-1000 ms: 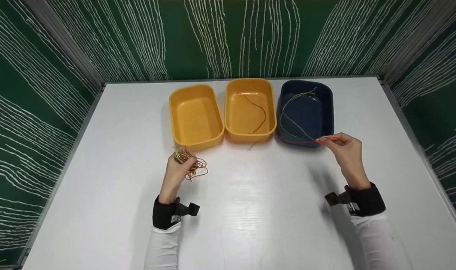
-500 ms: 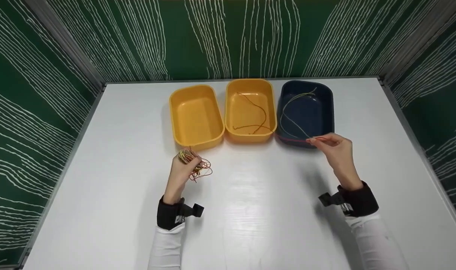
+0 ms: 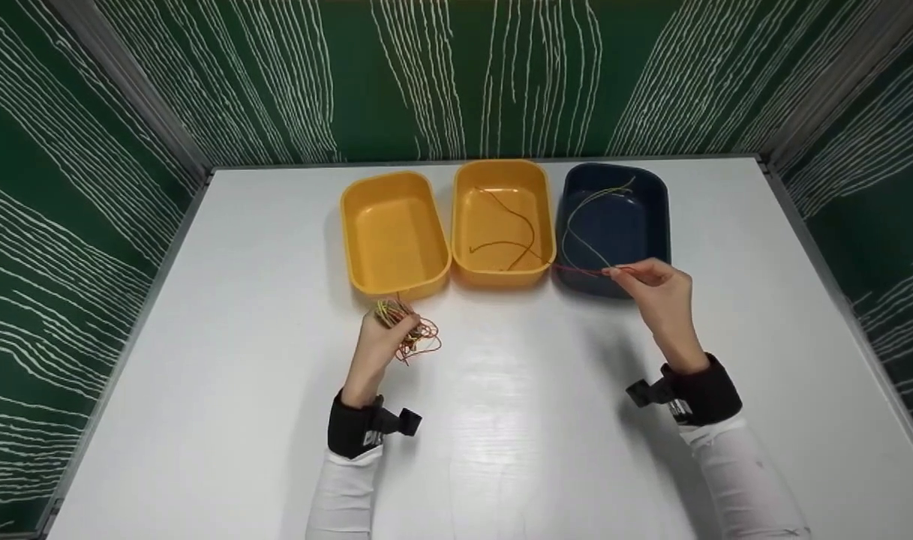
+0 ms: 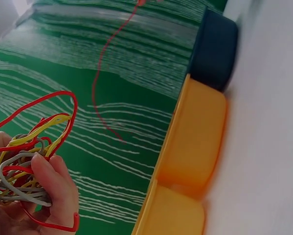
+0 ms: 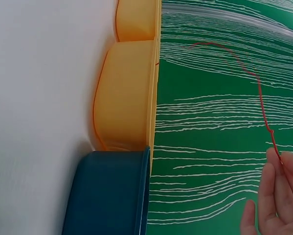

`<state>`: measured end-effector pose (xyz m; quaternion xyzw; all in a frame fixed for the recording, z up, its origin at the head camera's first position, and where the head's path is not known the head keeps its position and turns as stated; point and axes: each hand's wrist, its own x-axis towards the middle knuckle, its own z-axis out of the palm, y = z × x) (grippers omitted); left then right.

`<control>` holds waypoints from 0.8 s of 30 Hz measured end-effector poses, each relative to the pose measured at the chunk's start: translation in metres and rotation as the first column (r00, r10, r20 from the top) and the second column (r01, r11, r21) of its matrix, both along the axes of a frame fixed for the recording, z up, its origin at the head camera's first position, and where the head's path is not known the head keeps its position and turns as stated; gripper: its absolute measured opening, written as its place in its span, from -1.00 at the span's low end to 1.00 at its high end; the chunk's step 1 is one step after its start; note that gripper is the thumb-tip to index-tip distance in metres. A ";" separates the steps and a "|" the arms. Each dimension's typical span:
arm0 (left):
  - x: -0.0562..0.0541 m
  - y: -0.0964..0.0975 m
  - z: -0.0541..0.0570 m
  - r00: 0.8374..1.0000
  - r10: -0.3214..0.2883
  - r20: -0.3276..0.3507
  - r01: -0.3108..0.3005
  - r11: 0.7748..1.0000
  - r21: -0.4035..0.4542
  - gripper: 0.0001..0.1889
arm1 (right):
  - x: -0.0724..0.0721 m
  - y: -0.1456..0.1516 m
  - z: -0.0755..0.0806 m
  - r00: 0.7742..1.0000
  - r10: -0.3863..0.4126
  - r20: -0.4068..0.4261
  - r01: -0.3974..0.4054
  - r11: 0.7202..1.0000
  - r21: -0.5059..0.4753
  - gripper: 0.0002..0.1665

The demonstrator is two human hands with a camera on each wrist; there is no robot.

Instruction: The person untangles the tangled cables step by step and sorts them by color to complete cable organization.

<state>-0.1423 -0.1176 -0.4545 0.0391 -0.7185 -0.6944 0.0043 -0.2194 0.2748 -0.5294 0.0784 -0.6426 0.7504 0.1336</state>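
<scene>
Green walls [image 3: 358,97] with wavy white lines border your white desk [image 3: 494,435], where a left yellow bin [image 3: 392,232], a middle yellow bin [image 3: 494,279] holding a thin wire [image 3: 532,225] and a dark blue bin [image 3: 621,232] holding a yellowish wire [image 3: 610,190] stand in a row. Your left grip [image 3: 377,341] clasps a tangled wire bundle [image 4: 26,147], red, yellow and grey, before the left yellow bin; your right grip [image 3: 662,292] pinches a kinked red wire [image 5: 260,93] that reaches over the middle yellow bin.

Head: from above, facing forward and down, farthest from the white tabletop [image 3: 501,420] | Left wrist: close beside left hand [image 3: 379,343], rolled, tabletop at right | Right wrist: close beside right hand [image 3: 663,301], oppositely rolled | Shared by wrists: bins [image 5: 124,93], green backdrop [image 5: 205,115]
</scene>
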 end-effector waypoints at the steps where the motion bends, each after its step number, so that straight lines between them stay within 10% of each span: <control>1: -0.001 0.001 0.000 1.000 -0.005 -0.001 0.005 1.000 -0.001 -0.90 | 0.002 -0.004 0.007 0.999 -0.037 0.015 0.036 0.998 0.041 -0.82; 10: -0.006 0.012 0.002 0.998 -0.057 -0.017 0.057 0.998 0.020 -0.91 | 0.031 -0.059 0.083 0.981 -0.189 -0.037 0.191 0.936 0.295 -0.93; 24: -0.007 0.017 0.000 0.995 -0.095 -0.023 0.095 0.995 0.003 -0.87 | 0.006 -0.083 0.099 0.965 -0.223 -0.138 0.259 0.733 0.629 -0.90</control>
